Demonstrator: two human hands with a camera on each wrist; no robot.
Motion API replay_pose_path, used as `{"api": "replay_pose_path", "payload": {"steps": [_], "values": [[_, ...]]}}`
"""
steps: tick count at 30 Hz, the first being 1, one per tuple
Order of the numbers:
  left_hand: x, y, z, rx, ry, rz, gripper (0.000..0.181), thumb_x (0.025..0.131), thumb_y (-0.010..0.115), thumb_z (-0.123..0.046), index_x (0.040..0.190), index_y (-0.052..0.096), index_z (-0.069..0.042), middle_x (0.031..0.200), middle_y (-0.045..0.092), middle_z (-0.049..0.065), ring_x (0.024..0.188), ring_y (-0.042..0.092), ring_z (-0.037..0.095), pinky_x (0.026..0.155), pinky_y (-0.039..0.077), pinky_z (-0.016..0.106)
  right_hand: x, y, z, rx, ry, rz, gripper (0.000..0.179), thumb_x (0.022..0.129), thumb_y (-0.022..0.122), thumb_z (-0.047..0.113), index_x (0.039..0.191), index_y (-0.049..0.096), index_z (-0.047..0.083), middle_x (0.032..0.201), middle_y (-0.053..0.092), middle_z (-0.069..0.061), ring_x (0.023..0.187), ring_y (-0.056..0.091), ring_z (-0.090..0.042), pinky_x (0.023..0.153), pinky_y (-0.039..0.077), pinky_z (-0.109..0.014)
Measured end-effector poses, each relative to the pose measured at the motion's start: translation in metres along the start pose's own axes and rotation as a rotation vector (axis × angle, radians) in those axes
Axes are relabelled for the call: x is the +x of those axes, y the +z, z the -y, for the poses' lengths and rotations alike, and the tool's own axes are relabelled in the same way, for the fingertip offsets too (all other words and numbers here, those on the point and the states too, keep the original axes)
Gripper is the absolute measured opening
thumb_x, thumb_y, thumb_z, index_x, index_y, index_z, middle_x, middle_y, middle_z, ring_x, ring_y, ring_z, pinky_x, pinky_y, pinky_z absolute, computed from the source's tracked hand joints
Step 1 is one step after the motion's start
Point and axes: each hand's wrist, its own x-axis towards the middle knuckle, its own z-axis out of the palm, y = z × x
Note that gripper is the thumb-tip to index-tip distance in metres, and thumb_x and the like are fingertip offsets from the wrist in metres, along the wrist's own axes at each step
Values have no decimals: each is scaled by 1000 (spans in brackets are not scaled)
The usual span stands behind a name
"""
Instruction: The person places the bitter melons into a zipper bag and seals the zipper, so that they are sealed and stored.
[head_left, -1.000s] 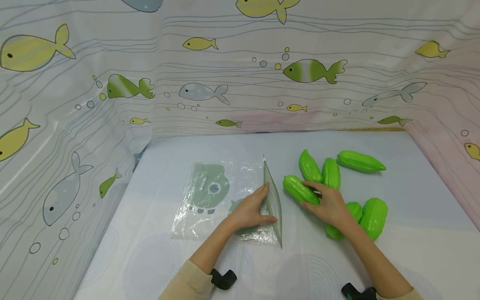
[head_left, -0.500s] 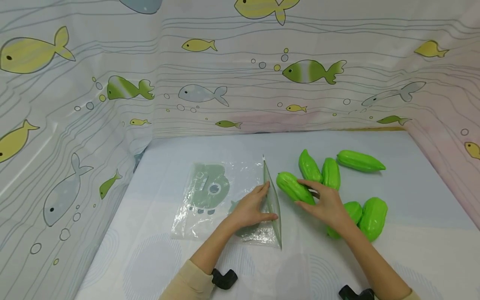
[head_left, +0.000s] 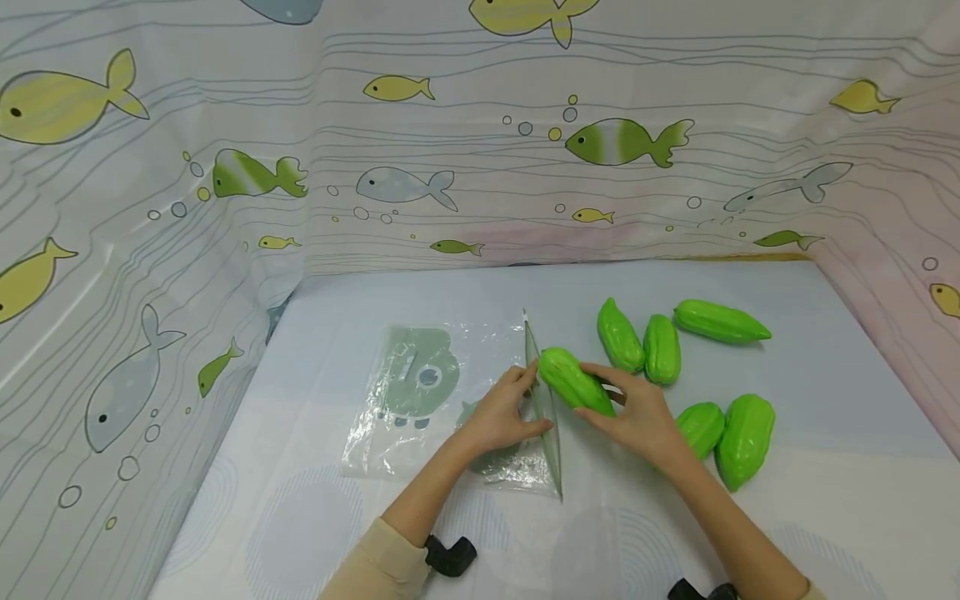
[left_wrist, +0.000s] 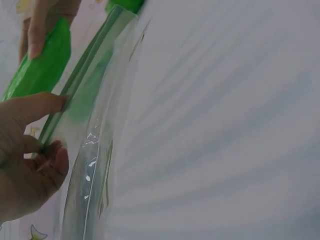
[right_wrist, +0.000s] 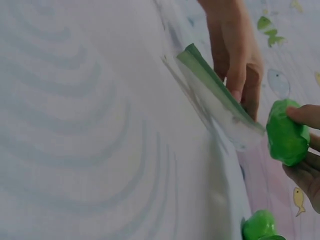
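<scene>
Left hand pinching plastic bag by its edge, right hand gripping green produce, now nearer the bag

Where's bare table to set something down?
In the head view, bare table shows right of the loose green pieces, left of the clear bag, and on the near side between the forearms. Crowded: the bag mouth, with left grip, right grip and held green piece close together.
</scene>
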Motion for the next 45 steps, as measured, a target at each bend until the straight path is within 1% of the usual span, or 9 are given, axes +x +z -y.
{"api": "replay_pose_path", "payload": {"steps": [6, 11, 16, 21, 25, 29, 34, 39, 45], "values": [[0, 1, 1, -121, 29, -6, 71, 76, 79, -8, 138, 46, 3, 112, 51, 9, 86, 59, 16, 72, 50, 22, -2, 9, 2, 60, 8, -6, 58, 73, 83, 2, 126, 60, -1, 125, 62, -17, 113, 59, -35, 86, 54, -38], [0, 4, 2, -206, -32, -39, 55, 74, 80, -5, 123, 54, 1, 109, 56, 10, 89, 62, 20, 77, 53, 24, -6, 15, 9, 87, 7, 21, 57, 73, 83, 2, 126, 61, 1, 124, 62, -15, 114, 58, -33, 86, 54, -36], [1, 4, 2, -258, -90, -99, 74, 69, 81, -2, 136, 48, 2, 116, 59, 13, 102, 60, 25, 93, 50, 34, -10, 20, 14, 75, -33, 41, 58, 72, 84, 4, 126, 61, 4, 123, 64, -12, 113, 60, -28, 84, 55, -33], [1, 3, 1, -250, -104, -118, 94, 66, 82, -1, 147, 36, -2, 125, 56, 15, 115, 55, 29, 102, 44, 39, -11, 21, 16, 27, -87, 42, 59, 69, 85, 2, 124, 62, 2, 120, 65, -13, 109, 62, -29, 81, 57, -35], [1, 1, -2, -312, -106, -114, 90, 68, 82, 2, 146, 35, -4, 130, 50, 16, 95, 62, 23, 83, 54, 32, -12, 19, 16, -56, -69, 35, 58, 69, 85, 1, 122, 63, 1, 117, 66, -14, 102, 64, -29, 78, 58, -36], [-1, 0, -6, -346, -119, -111, 88, 72, 80, 1, 145, 32, -4, 134, 44, 17, 76, 61, 11, 65, 54, 24, -12, 18, 16, -126, -15, 15, 56, 69, 85, 1, 121, 63, -1, 114, 67, -16, 98, 65, -29, 75, 58, -36], [-3, 2, -10, -319, -118, -124, 86, 74, 80, -1, 146, 32, -3, 133, 41, 17, 73, 57, 7, 63, 51, 21, -11, 18, 15, -201, 72, -4, 55, 70, 85, 7, 120, 63, -3, 112, 67, -18, 92, 67, -31, 73, 58, -39], [-4, 5, -19, -417, -93, -96, 82, 77, 78, -1, 146, 33, -1, 131, 37, 19, 76, 59, 10, 59, 55, 22, -11, 21, 10, -250, 135, 2, 54, 71, 84, 10, 118, 64, -5, 110, 67, -20, 87, 66, -30, 70, 57, -41], [-3, 8, -26, -412, -107, -93, 80, 77, 79, -3, 145, 36, 2, 140, 35, 19, 75, 61, 7, 62, 54, 21, -9, 30, 0, -166, 146, 7, 54, 76, 83, 15, 120, 61, -8, 117, 63, -23, 98, 64, -36, 76, 58, -41]]}}
